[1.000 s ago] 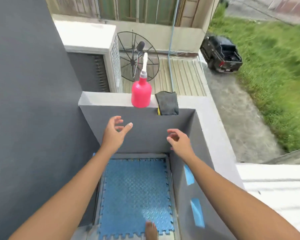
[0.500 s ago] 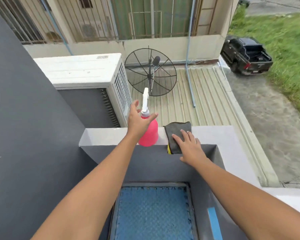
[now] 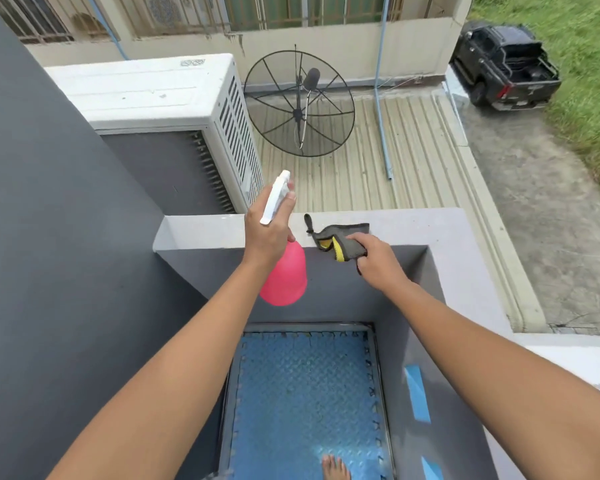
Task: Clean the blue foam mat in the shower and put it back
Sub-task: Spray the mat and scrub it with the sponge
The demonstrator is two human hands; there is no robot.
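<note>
Ledge surface [image 3: 430, 230], 12 o'clock: left hand [image 3: 267, 233] grips spray bottle [image 3: 284, 275], right hand [image 3: 378, 261] clutches cloth [image 3: 340, 237]; next, probably spray blue foam mat [image 3: 305, 393].

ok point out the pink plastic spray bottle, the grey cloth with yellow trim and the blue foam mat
pink plastic spray bottle [image 3: 286, 282]: head view, on its rounded pink body
grey cloth with yellow trim [image 3: 343, 230]: head view, on its grey upper fold
blue foam mat [image 3: 305, 393]: head view, on its textured middle
</note>
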